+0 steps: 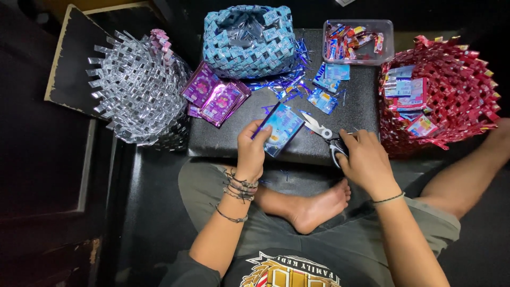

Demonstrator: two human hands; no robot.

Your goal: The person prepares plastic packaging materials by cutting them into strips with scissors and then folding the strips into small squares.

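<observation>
My left hand [251, 151] grips a blue foil wrapper [282, 127] by its lower left edge, holding it over the black board [228, 135] in front of me. My right hand [365, 159] is closed on the dark handles of a pair of scissors [324, 133]. The scissor blades point up and left toward the wrapper's right edge, a little apart from it. Blue wrapper scraps [323, 100] and thin trimmed strips lie on the board behind the wrapper.
A woven blue wrapper basket [248, 41] stands at the back centre, a silver one [138, 87] at left, a red one [451, 90] with loose wrappers at right. Purple wrappers [215, 95] lie beside the blue basket. A clear tub [358, 41] holds more wrappers. My bare foot [319, 207] rests below.
</observation>
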